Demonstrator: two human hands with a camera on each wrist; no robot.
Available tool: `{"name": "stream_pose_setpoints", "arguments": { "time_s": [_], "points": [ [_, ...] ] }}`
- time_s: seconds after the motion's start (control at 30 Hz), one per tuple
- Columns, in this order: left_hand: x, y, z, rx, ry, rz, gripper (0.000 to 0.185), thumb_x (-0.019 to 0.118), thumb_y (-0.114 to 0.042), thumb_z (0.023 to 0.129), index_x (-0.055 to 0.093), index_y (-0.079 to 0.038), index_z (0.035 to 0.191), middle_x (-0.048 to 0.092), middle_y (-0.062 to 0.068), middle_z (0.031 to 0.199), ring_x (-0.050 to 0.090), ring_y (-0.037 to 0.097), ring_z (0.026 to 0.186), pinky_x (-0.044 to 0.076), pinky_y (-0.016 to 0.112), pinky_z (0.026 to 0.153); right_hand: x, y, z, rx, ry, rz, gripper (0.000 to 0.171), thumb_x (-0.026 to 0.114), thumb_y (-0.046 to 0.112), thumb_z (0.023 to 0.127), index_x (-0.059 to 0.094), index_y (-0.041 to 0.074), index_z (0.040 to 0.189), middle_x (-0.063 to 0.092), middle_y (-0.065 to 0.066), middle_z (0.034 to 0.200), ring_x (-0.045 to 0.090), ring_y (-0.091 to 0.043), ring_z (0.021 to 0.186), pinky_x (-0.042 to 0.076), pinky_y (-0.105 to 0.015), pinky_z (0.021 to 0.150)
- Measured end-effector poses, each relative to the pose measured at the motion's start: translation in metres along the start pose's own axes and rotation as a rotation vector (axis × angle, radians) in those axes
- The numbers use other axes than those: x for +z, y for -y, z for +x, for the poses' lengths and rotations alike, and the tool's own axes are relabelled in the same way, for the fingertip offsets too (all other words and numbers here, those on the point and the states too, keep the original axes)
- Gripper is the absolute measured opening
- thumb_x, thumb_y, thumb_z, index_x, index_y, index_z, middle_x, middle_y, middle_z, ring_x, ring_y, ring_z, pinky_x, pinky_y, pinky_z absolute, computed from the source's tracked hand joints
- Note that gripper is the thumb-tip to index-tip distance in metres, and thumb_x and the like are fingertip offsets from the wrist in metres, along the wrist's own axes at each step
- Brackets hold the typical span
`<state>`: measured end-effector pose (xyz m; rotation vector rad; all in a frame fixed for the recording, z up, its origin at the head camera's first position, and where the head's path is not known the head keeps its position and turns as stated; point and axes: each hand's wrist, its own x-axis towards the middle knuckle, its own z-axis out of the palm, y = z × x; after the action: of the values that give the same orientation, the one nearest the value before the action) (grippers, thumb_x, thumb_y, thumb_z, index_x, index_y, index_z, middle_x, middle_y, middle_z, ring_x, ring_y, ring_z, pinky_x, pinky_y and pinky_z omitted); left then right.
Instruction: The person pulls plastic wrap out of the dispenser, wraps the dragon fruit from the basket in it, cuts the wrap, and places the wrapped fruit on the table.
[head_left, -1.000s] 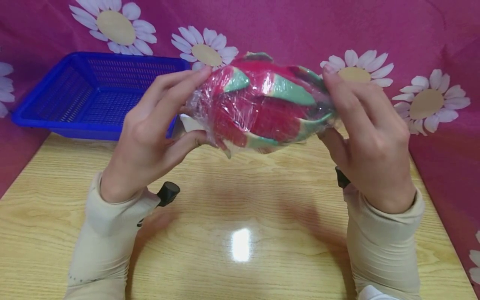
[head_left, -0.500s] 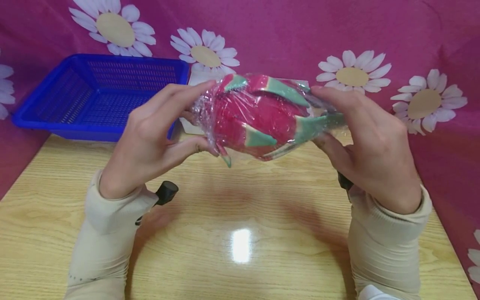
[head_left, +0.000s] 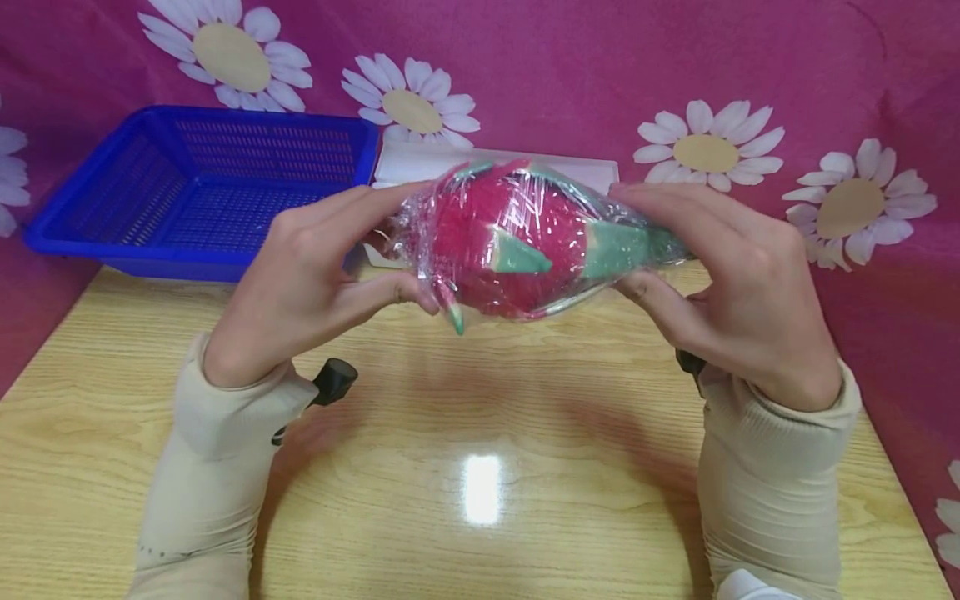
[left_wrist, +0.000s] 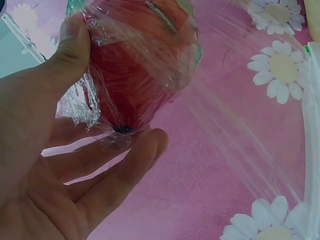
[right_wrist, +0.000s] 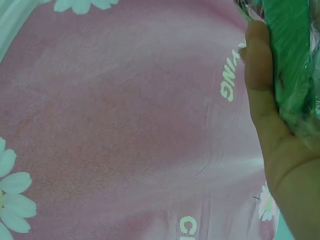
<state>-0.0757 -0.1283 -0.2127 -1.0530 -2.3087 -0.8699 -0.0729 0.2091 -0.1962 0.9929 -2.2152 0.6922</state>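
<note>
A red dragon fruit (head_left: pixel 517 242) with green scale tips, wrapped in shiny clear cling film (head_left: pixel 427 250), is held sideways above the table. My left hand (head_left: pixel 292 283) holds its rounded left end, thumb at the near side and fingers behind. My right hand (head_left: pixel 742 292) grips the tapered, leafy right end between thumb and fingers. In the left wrist view, the film is bunched and creased around the fruit's end beside my thumb (left_wrist: pixel 72 45). Pale film streaks run from the fruit toward the lower right there. Green leaf tips (right_wrist: pixel 290 60) lie against my right hand in the right wrist view.
A blue perforated plastic basket (head_left: pixel 135 254) stands at the back left. Beside it, behind the fruit, lies a long white item (head_left: pixel 577 171), partly hidden. The wood-grain table (head_left: pixel 480 417) ends at a pink flowered cloth (head_left: pixel 555 67) behind and at the sides.
Both hands have lowered the dragon fruit slightly toward me and turned it, so different scales face up. More of the white item behind now shows. Both hands have kept hold.
</note>
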Motion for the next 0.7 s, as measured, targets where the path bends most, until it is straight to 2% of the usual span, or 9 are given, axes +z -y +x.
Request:
{"name": "stream_pose_setpoints", "arguments": {
  "time_s": [0.13, 0.2, 0.37, 0.5, 0.6, 0.63, 0.7],
  "points": [
    [0.002, 0.002, 0.000, -0.013, -0.003, -0.018, 0.073, 0.090, -0.021, 0.076, 0.062, -0.005, 0.141, 0.076, 0.009, 0.116, 0.059, 0.007, 0.074, 0.035, 0.012, 0.055, 0.001, -0.006, 0.001, -0.005, 0.009, 0.034, 0.062, 0.063, 0.056, 0.097, 0.073, 0.002, 0.125, 0.076, -0.018, 0.118, 0.071, -0.030, 0.097, 0.044, -0.002, 0.099],
    [0.003, 0.003, 0.001, -0.021, 0.000, -0.030, 0.071, 0.090, -0.020, 0.077, 0.063, -0.005, 0.141, 0.077, 0.008, 0.112, 0.051, 0.007, 0.069, 0.031, 0.014, 0.052, 0.001, -0.010, 0.001, -0.001, 0.039, 0.055, 0.056, 0.067, 0.049, 0.096, 0.073, 0.001, 0.125, 0.077, -0.018, 0.115, 0.072, -0.026, 0.096, 0.045, -0.002, 0.097],
    [0.006, 0.009, 0.002, -0.062, 0.018, -0.045, 0.067, 0.088, -0.024, 0.079, 0.065, -0.007, 0.140, 0.077, 0.006, 0.106, 0.059, 0.007, 0.074, 0.034, 0.014, 0.051, 0.005, -0.017, 0.003, 0.020, 0.083, 0.079, 0.043, 0.074, 0.031, 0.093, 0.074, 0.001, 0.123, 0.077, -0.018, 0.115, 0.073, -0.030, 0.099, 0.045, -0.002, 0.096],
    [0.007, 0.012, 0.003, -0.075, 0.032, -0.044, 0.067, 0.085, -0.032, 0.082, 0.064, -0.008, 0.140, 0.078, 0.007, 0.111, 0.062, 0.008, 0.076, 0.034, 0.015, 0.050, 0.008, -0.019, 0.003, 0.020, 0.065, 0.073, 0.055, 0.065, 0.050, 0.098, 0.075, 0.001, 0.120, 0.078, -0.018, 0.112, 0.074, -0.033, 0.095, 0.044, 0.000, 0.092],
    [0.007, 0.014, 0.003, -0.084, 0.049, -0.064, 0.066, 0.078, -0.041, 0.086, 0.063, -0.009, 0.142, 0.079, 0.007, 0.114, 0.061, 0.007, 0.069, 0.033, 0.016, 0.047, 0.012, -0.020, 0.004, 0.019, 0.041, 0.096, 0.063, 0.058, 0.059, 0.099, 0.077, 0.002, 0.117, 0.079, -0.016, 0.107, 0.072, -0.023, 0.087, 0.044, -0.001, 0.082],
    [0.007, 0.014, 0.003, -0.092, 0.058, -0.075, 0.066, 0.075, -0.045, 0.088, 0.063, -0.010, 0.142, 0.079, 0.006, 0.114, 0.060, 0.006, 0.065, 0.032, 0.016, 0.046, 0.013, -0.020, 0.004, 0.021, 0.039, 0.101, 0.063, 0.059, 0.059, 0.099, 0.077, 0.002, 0.116, 0.079, -0.015, 0.106, 0.070, -0.017, 0.085, 0.044, -0.002, 0.079],
    [0.007, 0.016, 0.003, -0.106, 0.080, -0.091, 0.067, 0.068, -0.053, 0.090, 0.064, -0.011, 0.142, 0.080, 0.005, 0.112, 0.057, 0.006, 0.058, 0.032, 0.018, 0.043, 0.015, -0.021, 0.004, 0.027, 0.035, 0.122, 0.051, 0.066, 0.049, 0.098, 0.078, 0.002, 0.114, 0.079, -0.014, 0.102, 0.064, -0.007, 0.081, 0.043, -0.005, 0.073]
  ]
}}
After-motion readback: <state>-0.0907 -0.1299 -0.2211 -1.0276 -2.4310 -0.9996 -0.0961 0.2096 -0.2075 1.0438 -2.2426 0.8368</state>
